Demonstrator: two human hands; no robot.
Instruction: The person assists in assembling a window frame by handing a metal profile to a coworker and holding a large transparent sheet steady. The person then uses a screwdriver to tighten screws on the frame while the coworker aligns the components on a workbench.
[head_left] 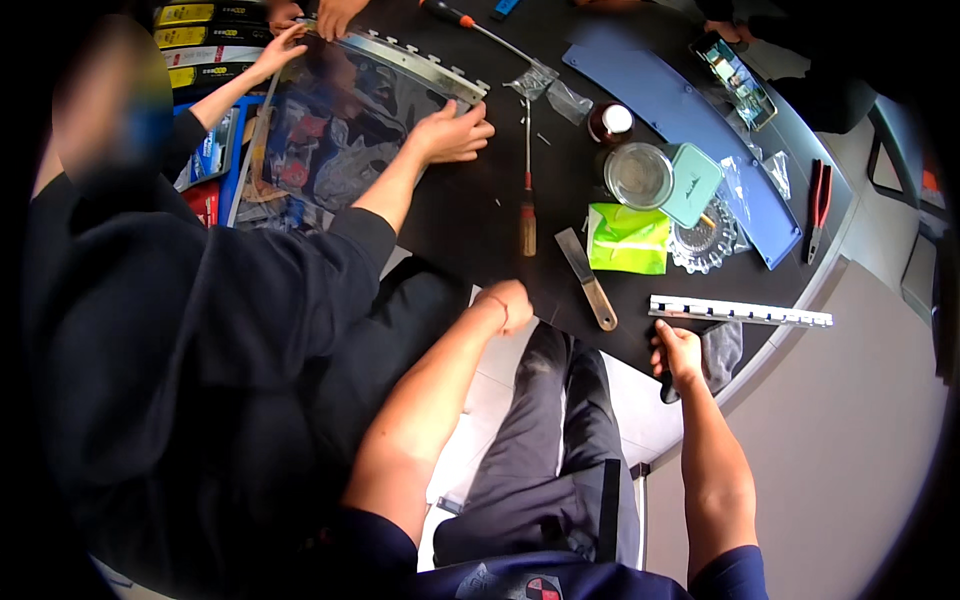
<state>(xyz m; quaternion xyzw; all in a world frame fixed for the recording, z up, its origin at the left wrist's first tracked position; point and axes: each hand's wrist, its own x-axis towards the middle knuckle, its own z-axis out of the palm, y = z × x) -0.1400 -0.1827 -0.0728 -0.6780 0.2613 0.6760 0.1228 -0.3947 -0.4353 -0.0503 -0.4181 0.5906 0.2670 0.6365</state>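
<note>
My left hand (508,305) is closed like a fist at the table's near edge; its palm side is hidden. My right hand (680,352) is curled at the near right edge, around or against a dark rounded piece (669,388) that I cannot make out. Its thumb points at a pale slotted metal strip (740,311) lying just beyond; I cannot tell whether they touch. Between my hands lies a scraper (588,282) with a wooden handle. Beside me, a co-worker's hand (450,133) presses on a metal rail with hooks (415,66) along a clear plastic sheet (340,130).
Screwdrivers (528,215), a green packet (628,240), a round clear container (638,176), a mint-green tin (694,186) and a glass ashtray (705,240) lie mid-table. Rightward are a blue panel (680,120), red-handled pliers (818,210) and a phone (735,80). Grey cloth (722,352) hangs near my right hand.
</note>
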